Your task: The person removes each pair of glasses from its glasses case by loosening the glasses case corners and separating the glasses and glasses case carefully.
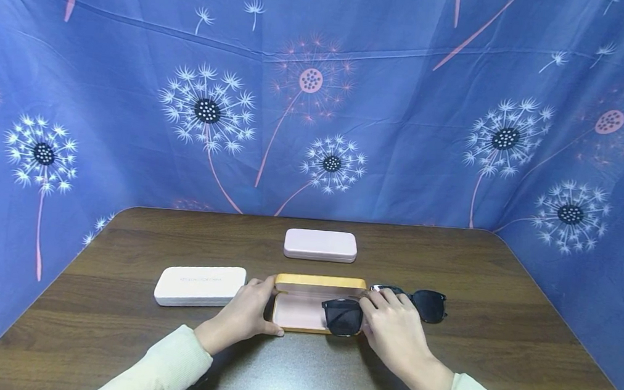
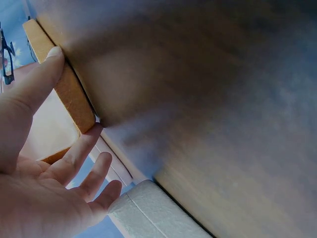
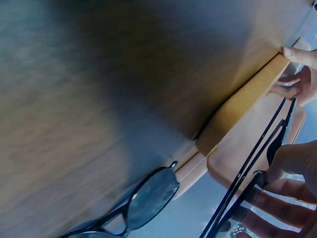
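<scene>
A yellow glasses case point(image 1: 320, 280) with a pale pink lining lies open on the wooden table. My left hand point(image 1: 243, 310) grips its left end, thumb on the front edge and fingers toward the back. Over the case's right half, my right hand point(image 1: 397, 332) pinches dark sunglasses point(image 1: 343, 317). In the right wrist view their thin black temples point(image 3: 242, 171) run past the fingers, folded close together. One lens is hidden behind the right hand in the head view. A second pair of sunglasses point(image 1: 429, 305) lies on the table just beyond that hand.
A white glasses case point(image 1: 200, 286), closed, lies left of my left hand. Another closed case, pale pink point(image 1: 321, 245), sits farther back on the table point(image 1: 440, 380). A blue dandelion-print cloth point(image 1: 395, 134) hangs behind and along the sides.
</scene>
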`<state>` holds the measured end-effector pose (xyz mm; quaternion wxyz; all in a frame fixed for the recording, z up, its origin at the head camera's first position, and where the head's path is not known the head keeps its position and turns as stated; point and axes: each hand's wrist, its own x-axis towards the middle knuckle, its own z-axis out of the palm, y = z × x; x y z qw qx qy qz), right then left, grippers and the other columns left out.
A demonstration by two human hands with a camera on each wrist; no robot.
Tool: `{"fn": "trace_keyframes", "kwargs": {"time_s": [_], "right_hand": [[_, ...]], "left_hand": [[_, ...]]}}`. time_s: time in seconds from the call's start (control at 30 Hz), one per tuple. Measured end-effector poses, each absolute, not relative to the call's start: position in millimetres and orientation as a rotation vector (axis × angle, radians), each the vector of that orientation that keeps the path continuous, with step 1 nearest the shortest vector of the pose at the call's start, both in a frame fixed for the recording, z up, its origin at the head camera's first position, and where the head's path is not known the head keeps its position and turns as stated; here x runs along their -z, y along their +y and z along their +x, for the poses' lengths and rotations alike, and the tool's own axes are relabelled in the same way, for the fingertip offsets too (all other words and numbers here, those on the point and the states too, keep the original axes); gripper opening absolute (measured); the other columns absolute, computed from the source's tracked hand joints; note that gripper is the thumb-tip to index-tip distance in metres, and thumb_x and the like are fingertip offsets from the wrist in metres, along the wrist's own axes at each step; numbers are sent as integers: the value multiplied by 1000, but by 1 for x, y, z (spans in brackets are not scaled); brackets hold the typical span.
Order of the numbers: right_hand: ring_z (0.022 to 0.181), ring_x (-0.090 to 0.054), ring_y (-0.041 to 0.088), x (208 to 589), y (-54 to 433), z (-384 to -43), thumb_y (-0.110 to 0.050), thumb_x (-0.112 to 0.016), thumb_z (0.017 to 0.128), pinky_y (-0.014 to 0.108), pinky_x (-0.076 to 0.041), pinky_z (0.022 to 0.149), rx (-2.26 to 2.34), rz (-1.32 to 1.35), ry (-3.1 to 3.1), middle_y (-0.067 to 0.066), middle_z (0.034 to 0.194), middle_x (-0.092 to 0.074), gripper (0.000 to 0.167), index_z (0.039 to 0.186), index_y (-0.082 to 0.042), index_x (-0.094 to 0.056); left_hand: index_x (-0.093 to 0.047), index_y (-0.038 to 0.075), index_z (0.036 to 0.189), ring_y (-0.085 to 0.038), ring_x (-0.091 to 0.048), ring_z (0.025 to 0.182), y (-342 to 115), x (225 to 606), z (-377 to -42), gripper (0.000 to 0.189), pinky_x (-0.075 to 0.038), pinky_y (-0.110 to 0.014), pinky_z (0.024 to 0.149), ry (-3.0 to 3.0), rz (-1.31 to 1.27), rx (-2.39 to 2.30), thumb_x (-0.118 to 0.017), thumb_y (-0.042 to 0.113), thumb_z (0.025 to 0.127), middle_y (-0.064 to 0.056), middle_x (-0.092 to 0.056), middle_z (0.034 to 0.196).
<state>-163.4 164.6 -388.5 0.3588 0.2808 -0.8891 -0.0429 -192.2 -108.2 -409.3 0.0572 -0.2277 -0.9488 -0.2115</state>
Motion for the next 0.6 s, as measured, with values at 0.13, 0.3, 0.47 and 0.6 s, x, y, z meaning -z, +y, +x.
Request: {"fn": "trace_keyframes", "kwargs": {"time_s": [0.13, 0.3, 0.47, 0.6], "right_hand": [[71, -58, 21, 389, 173, -163, -10, -71, 59, 33, -45, 55, 110, 704, -2298, 1, 75, -63, 19, 76, -10, -61], [69, -58, 22, 390, 183, -163, -7, -69, 57, 33, -44, 54, 102, 679, -2297, 3, 73, -63, 20, 74, -8, -59], [72, -60, 24, 390, 194, -163, -5, -68, 56, 36, -45, 55, 94, 645, -2302, 5, 75, -64, 23, 77, -6, -60], [73, -60, 25, 389, 203, -163, -4, -65, 56, 38, -46, 57, 93, 616, -2312, 6, 75, -64, 21, 76, -6, -59]], "left_hand": [[-49, 2, 112, -33, -56, 101, -107, 410, -193, 79, -46, -50, 84, -2889, -682, 641, -87, 35, 51, -8, -65, 98], [-49, 3, 113, -33, -56, 101, -107, 410, -193, 79, -46, -50, 85, -2894, -678, 653, -87, 35, 51, -8, -66, 100], [-50, 3, 109, -32, -56, 99, -108, 410, -194, 76, -46, -49, 83, -2882, -696, 657, -87, 35, 51, -7, -65, 98], [-50, 3, 109, -32, -56, 99, -109, 410, -194, 76, -46, -49, 82, -2877, -698, 659, -87, 35, 51, -7, -66, 98]]}}
